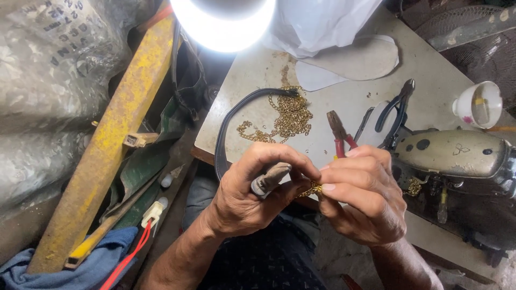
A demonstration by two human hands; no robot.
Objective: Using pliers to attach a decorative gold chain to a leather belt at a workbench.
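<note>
Pinching a gold chain [310, 189] — fine, linked — left hand [252, 193] meets right hand [363, 196].

Small cluttered workshop, pliers [339, 137] and gold chain [287, 119] on worn bench [344, 96], old sewing machine [457, 153], bare lamp [223, 21]

Shiny gold metal chain [290, 115] mid-frame, matt scuffed bench [344, 102], red plastic-handled pliers [339, 134], chipped yellow-painted beam [115, 129] left, blue cloth [91, 263] lower left

Gold chain [290, 115], red-handled pliers [340, 137], yellow beam [115, 134]
</note>
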